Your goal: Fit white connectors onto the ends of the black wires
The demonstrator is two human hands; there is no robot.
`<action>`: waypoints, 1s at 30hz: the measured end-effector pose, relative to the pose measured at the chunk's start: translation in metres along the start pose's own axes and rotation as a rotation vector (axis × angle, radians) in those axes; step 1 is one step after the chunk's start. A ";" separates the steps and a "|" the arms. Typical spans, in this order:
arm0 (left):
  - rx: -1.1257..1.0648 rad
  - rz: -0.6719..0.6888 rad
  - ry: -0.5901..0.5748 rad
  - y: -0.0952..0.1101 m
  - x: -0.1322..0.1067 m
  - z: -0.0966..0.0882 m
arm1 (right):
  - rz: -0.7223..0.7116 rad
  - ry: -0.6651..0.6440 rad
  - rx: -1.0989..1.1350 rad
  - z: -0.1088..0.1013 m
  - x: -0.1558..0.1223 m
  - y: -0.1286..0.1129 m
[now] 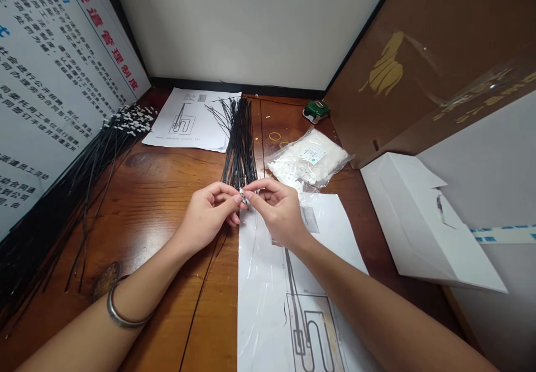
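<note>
Right, both hands are up at the near end of the centre bundle of black wires point(239, 143), fingertips almost meeting. Left hand point(205, 215): thumb and forefinger pinching a small white connector point(242, 192). Right hand point(282, 213): thumb and forefinger pinching at the same connector from the other side; exact contact too small to read. Connector sits between the two sets of fingers, at the top left corner of the large drawing sheet point(263, 282), which runs under the right forearm. Centre bundle lies on the wooden surface point(167, 179), far end fanned over the edge of a smaller drawing sheet point(201, 120). Clear bag of white parts point(316, 157), labelled, just beyond the right hand; two rubber bands point(275, 136) left of it, green tape measure point(316, 110) behind. Second wire bundle point(75, 176) on the far left, white connectors on its far ends, resting by the printed poster point(62, 65). White folded box point(410, 221) at right, below the brown panel point(422, 42) with gold logo. Metal bangle point(125, 308) on left forearm
</note>
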State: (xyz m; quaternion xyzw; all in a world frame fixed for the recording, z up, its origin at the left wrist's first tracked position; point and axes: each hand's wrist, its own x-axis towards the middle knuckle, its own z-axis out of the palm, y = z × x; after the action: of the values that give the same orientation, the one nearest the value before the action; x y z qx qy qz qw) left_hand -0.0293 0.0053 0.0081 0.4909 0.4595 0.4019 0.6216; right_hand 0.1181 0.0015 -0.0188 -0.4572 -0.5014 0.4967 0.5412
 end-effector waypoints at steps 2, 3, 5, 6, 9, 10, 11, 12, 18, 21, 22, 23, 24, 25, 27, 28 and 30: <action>0.003 0.000 0.001 0.000 0.000 0.000 | 0.001 -0.004 0.005 0.000 0.000 0.000; 0.003 0.000 0.001 0.001 0.000 0.000 | 0.002 -0.008 0.007 0.000 0.000 -0.001; 0.003 0.001 0.002 0.001 0.000 0.000 | 0.001 -0.015 0.011 0.000 0.000 0.000; 0.002 0.002 0.002 0.001 -0.001 0.000 | 0.000 -0.017 0.013 0.000 0.000 0.000; 0.003 0.008 0.002 0.000 -0.001 0.000 | -0.004 -0.015 0.018 0.000 0.001 0.000; 0.004 0.009 0.002 0.000 -0.001 -0.001 | -0.005 -0.013 0.018 0.000 0.001 0.000; 0.005 0.010 0.001 0.000 -0.001 -0.001 | -0.004 -0.012 0.017 0.000 0.001 0.000; 0.005 0.010 0.001 -0.001 0.000 -0.001 | -0.001 -0.012 0.014 0.000 0.000 -0.001; 0.009 0.033 0.008 -0.005 0.001 -0.002 | 0.021 0.004 -0.016 0.000 -0.001 -0.003; 0.022 0.052 0.007 -0.006 0.001 -0.002 | 0.035 0.006 -0.016 0.000 -0.001 -0.004; 0.030 0.056 0.005 -0.006 0.000 -0.001 | 0.039 0.007 -0.021 0.000 -0.001 -0.004; 0.039 0.060 0.002 -0.007 0.000 -0.001 | 0.043 0.008 -0.026 0.000 -0.001 -0.004; 0.049 0.063 0.001 -0.007 -0.001 -0.001 | 0.045 0.009 -0.029 0.000 -0.001 -0.004; 0.059 0.067 0.000 -0.007 -0.001 -0.001 | 0.047 0.009 -0.031 0.000 -0.001 -0.004; 0.078 0.074 0.002 -0.008 -0.002 -0.001 | 0.049 0.005 -0.027 0.000 -0.001 -0.004; 0.086 0.077 0.002 -0.008 -0.002 -0.001 | 0.047 0.004 -0.026 0.000 -0.001 -0.004; 0.097 0.078 0.004 -0.008 -0.002 -0.001 | 0.042 0.001 -0.032 -0.001 0.000 -0.003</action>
State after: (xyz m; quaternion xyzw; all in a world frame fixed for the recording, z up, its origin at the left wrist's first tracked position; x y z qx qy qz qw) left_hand -0.0305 0.0018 0.0006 0.5373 0.4601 0.4041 0.5799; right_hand 0.1190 0.0009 -0.0154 -0.4764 -0.4992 0.4996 0.5236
